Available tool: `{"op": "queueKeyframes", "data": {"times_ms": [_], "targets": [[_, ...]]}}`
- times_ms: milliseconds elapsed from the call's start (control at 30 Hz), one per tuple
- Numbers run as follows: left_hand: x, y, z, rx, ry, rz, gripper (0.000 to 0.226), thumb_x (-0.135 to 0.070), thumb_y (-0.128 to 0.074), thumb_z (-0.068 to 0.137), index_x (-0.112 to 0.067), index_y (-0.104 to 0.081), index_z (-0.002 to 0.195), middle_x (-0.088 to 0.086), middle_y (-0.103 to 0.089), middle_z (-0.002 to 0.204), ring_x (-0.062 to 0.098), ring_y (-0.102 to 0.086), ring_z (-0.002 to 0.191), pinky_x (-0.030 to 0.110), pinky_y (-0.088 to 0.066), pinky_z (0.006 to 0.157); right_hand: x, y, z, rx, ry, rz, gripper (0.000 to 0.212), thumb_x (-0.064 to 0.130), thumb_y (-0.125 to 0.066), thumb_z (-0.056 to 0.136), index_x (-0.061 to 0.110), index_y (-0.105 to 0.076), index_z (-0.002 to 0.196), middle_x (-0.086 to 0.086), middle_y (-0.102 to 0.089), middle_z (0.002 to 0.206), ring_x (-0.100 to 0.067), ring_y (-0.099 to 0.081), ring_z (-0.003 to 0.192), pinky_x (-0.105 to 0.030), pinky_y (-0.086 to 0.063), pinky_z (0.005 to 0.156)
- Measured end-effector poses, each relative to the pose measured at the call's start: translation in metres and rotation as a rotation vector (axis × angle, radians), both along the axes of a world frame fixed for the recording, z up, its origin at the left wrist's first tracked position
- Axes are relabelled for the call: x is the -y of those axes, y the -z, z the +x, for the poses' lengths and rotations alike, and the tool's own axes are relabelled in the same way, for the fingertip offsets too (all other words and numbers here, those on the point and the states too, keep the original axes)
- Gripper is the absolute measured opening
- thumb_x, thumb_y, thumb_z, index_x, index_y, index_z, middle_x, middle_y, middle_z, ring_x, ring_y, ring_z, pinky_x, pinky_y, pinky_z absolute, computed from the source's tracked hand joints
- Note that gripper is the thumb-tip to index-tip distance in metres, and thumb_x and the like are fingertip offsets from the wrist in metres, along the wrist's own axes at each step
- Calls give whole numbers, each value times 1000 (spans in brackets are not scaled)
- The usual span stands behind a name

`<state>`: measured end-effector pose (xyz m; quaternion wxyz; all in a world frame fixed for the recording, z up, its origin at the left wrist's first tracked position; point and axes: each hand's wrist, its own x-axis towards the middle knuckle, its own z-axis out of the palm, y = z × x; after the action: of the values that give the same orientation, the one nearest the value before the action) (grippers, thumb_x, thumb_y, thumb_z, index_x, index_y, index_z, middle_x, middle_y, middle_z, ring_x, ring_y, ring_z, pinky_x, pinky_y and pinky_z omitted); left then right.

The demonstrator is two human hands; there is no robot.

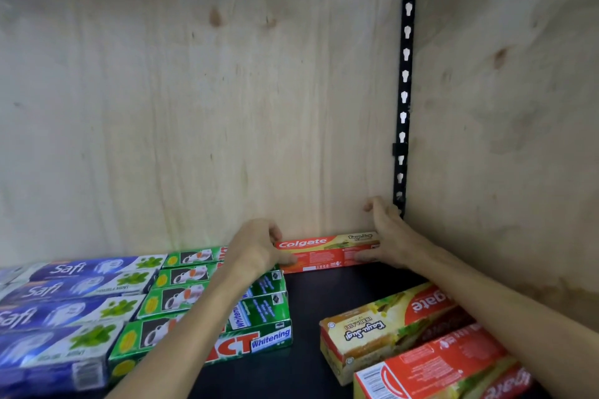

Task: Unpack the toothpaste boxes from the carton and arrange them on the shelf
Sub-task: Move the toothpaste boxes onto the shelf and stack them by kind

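A red and yellow Colgate toothpaste box (327, 253) lies lengthwise at the back of the dark shelf (311, 301), against the plywood back wall. My left hand (259, 246) grips its left end, thumb on the front face. My right hand (385, 236) holds its right end, thumb on the front and fingers up along the back. Two more Colgate boxes (385, 324) (437, 369) lie loose at the front right, under my right forearm. The carton is out of view.
Rows of green whitening toothpaste boxes (194, 298) and blue Safi boxes (64, 308) fill the left of the shelf. A black slotted upright (405, 84) runs down the back right corner beside the plywood side wall (502, 107).
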<state>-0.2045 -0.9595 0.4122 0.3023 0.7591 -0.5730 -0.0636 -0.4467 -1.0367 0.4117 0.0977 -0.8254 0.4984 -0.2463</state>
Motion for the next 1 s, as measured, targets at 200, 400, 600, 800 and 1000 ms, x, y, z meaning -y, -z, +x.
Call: {"op": "queueKeyframes", "data": {"times_ms": [200,400,600,800,1000], "targets": [[1,2,-10,146,-42,-19,39,-40,-86,73,-26,-65,102,-6,-67,107,14,-65,94,37,-55,89,8,3,1,6,7,-28,86,47,-88,68,27,-29,127,-1,-42,137,-15,-50,112,-38,-48,97],[-5,2,-11,216,-24,2,38,-46,-82,77,-27,-65,105,-6,-66,111,14,-64,96,37,-55,88,6,9,1,-63,12,-31,79,48,-81,78,23,-29,133,-6,-44,145,-23,-52,124,-40,-48,101],[-28,-7,-25,197,70,6,43,-52,-73,84,-30,-61,119,-9,-66,120,13,-62,102,32,-52,86,-14,-6,-5,-139,38,-152,81,57,-73,82,20,-34,143,-5,-45,144,-22,-44,131,-40,-46,102],[-74,0,-52,178,270,-173,36,-59,-68,82,-35,-70,109,-18,-68,112,4,-62,106,33,-52,94,-43,2,-27,-51,-18,-129,65,55,-71,84,24,-45,135,2,-53,134,-16,-51,121,-38,-48,99],[-105,2,-74,63,633,-83,29,-53,-71,87,-37,-73,111,-24,-72,107,-9,-62,107,30,-49,100,-76,5,-48,10,-51,-186,37,54,-72,84,31,-61,110,11,-61,113,-8,-59,103,-32,-53,87]]}}
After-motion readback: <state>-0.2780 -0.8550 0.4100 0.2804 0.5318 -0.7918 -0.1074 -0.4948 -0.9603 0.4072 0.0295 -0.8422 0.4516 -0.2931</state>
